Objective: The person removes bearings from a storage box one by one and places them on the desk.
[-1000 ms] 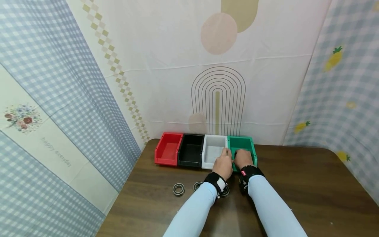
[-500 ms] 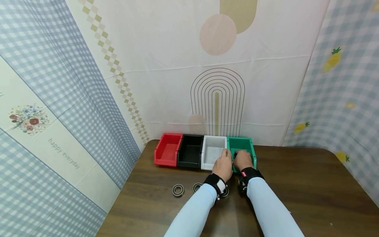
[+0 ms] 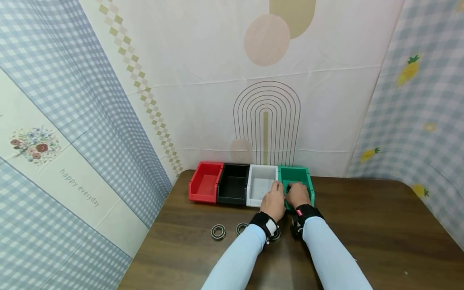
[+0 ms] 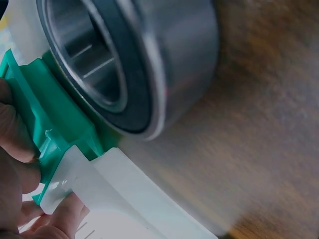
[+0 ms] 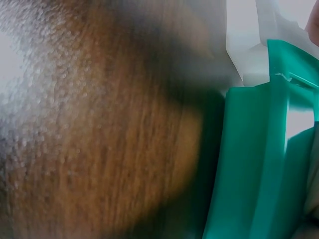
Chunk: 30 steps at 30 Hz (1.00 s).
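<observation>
Four-coloured bins stand side by side at the back of the table. My left hand (image 3: pixel 273 203) grips the adjoining walls of the white bin (image 3: pixel 259 197) and the green bin (image 3: pixel 294 173); in the left wrist view its fingers (image 4: pixel 67 214) lie on both sides of those walls. My right hand (image 3: pixel 298 195) is bent down into the green bin close beside the left one. Its fingertips are hidden, and I cannot tell what they hold. A steel bearing (image 4: pixel 184 55) looms large in the left wrist view, below the left wrist.
A black bin (image 3: pixel 233 185) and a red bin (image 3: pixel 206 183) complete the row on the left. On the brown table (image 3: pixel 362 225) lie a bearing (image 3: pixel 218 232) and a second bearing (image 3: pixel 241 228), partly behind the left forearm. A patterned cloth (image 3: pixel 203 112) hangs behind.
Both hands stay in place at the white and green bins. Only the head view shifts slightly; the bins and bearings have not moved.
</observation>
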### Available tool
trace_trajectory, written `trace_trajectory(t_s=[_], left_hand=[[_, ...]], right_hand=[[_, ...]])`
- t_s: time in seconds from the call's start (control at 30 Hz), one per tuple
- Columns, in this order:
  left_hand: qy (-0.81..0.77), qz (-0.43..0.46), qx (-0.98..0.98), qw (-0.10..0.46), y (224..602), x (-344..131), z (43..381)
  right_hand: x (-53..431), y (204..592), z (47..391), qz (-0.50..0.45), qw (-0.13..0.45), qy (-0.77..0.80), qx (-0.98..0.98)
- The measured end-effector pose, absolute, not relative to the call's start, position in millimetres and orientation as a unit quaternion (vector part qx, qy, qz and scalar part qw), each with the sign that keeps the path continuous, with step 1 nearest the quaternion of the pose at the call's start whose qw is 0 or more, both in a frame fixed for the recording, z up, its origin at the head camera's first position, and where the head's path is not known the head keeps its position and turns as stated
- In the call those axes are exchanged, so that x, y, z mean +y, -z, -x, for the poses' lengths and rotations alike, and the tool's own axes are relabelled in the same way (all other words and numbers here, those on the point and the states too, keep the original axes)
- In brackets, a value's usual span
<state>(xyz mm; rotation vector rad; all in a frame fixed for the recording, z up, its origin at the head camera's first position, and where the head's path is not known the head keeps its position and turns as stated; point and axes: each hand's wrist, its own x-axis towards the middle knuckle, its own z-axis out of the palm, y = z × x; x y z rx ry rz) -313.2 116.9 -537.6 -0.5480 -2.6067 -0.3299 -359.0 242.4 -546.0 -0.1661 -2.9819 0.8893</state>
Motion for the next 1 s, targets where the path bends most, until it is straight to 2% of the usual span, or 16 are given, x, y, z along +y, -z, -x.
trace_trajectory(t_s=[0.37,1.0], left_hand=[[0.112,0.204,-0.945,0.229,538.4,115.7,313.2],[0.089,0.196,-0.949,0.232,537.3,117.7,312.1]], right_hand=[[242.5,542.5,357.0,0.05,-0.001,-0.281,-0.958],[243.7,544.0,355.5,0.031,0.02,-0.268,-0.963]])
